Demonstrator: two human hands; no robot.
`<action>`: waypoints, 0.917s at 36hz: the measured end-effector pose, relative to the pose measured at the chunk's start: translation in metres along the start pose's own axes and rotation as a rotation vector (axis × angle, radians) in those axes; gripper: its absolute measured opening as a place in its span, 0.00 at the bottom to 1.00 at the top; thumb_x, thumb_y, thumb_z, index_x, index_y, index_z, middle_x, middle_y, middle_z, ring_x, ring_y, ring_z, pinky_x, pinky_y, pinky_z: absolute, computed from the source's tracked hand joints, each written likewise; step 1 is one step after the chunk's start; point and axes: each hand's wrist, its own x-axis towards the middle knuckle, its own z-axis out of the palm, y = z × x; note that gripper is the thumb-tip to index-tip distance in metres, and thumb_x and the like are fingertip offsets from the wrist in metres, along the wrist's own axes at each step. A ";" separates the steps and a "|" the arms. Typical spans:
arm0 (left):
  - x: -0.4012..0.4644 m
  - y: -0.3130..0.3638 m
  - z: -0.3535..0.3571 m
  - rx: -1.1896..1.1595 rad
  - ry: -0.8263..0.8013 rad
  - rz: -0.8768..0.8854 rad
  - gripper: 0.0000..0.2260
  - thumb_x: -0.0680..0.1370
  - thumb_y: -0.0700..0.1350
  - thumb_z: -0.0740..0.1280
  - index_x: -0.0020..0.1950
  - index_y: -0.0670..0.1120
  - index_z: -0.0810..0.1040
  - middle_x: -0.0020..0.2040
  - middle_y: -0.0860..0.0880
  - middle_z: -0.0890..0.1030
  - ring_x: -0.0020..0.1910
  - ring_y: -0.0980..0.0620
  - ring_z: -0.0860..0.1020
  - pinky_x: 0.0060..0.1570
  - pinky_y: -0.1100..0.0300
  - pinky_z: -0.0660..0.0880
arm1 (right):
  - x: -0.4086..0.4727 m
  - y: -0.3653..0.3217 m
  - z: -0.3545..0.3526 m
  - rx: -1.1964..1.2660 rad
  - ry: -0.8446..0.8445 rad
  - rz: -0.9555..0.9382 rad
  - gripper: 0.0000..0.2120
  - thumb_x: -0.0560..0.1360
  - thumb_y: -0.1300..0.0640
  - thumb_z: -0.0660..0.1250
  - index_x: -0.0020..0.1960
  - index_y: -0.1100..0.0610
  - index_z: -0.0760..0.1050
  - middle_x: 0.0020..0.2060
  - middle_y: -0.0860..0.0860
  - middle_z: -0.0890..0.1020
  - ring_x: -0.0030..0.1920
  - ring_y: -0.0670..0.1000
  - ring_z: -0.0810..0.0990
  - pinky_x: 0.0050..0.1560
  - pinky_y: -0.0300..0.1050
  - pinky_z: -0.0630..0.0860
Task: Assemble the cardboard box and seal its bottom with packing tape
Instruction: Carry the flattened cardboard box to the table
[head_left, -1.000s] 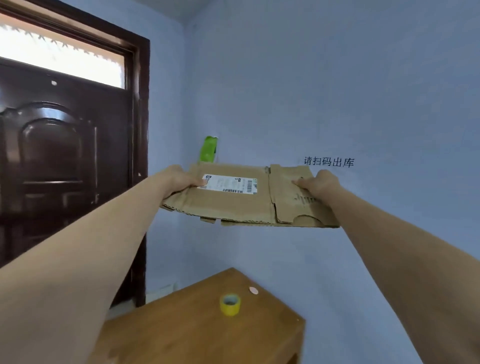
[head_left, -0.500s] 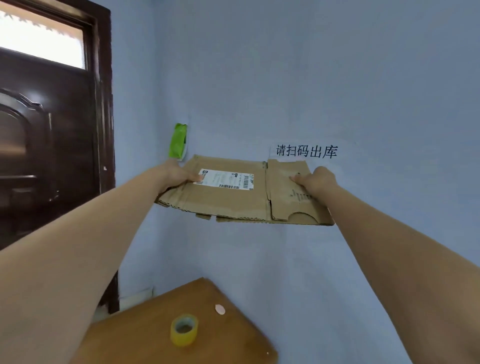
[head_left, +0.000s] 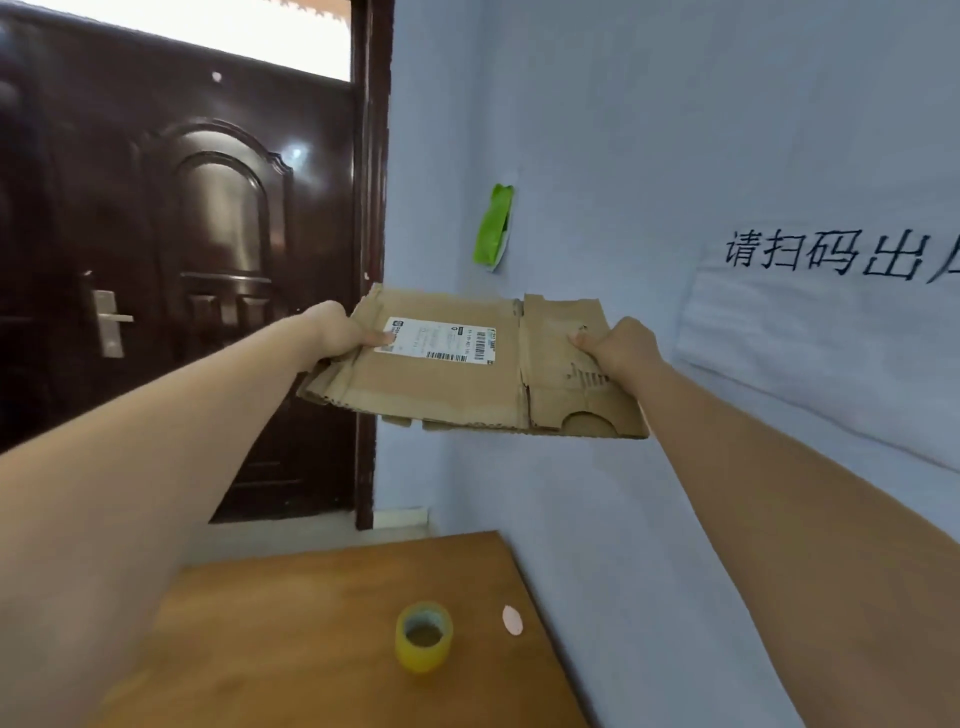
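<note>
The flat cardboard box (head_left: 467, 364) is held up in the air, out in front of the blue wall. The left hand (head_left: 340, 332) pinches its left edge, thumb on top. The right hand (head_left: 621, 340) pinches its right edge with curled fingers. Down below, a yellow tape roll (head_left: 423, 636) stands on the wooden bench (head_left: 260, 649).
</note>
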 end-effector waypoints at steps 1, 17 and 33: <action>0.009 -0.007 0.000 0.004 0.015 -0.017 0.28 0.70 0.57 0.73 0.58 0.37 0.74 0.47 0.45 0.77 0.48 0.43 0.77 0.47 0.51 0.72 | 0.011 0.002 0.014 0.016 -0.019 -0.003 0.26 0.72 0.44 0.69 0.60 0.63 0.70 0.48 0.52 0.71 0.45 0.51 0.70 0.40 0.43 0.66; 0.188 -0.081 0.046 -0.120 0.047 -0.126 0.29 0.70 0.57 0.73 0.62 0.39 0.73 0.55 0.43 0.79 0.52 0.44 0.79 0.54 0.48 0.76 | 0.165 0.046 0.166 0.043 -0.110 0.055 0.26 0.71 0.42 0.68 0.58 0.61 0.69 0.50 0.52 0.74 0.47 0.53 0.73 0.41 0.44 0.68; 0.158 -0.227 0.168 -0.257 0.234 -0.292 0.20 0.72 0.54 0.72 0.55 0.41 0.73 0.53 0.45 0.79 0.48 0.47 0.79 0.47 0.50 0.78 | 0.122 0.193 0.310 0.254 -0.345 0.190 0.18 0.75 0.45 0.66 0.57 0.54 0.64 0.51 0.49 0.75 0.46 0.49 0.76 0.39 0.42 0.71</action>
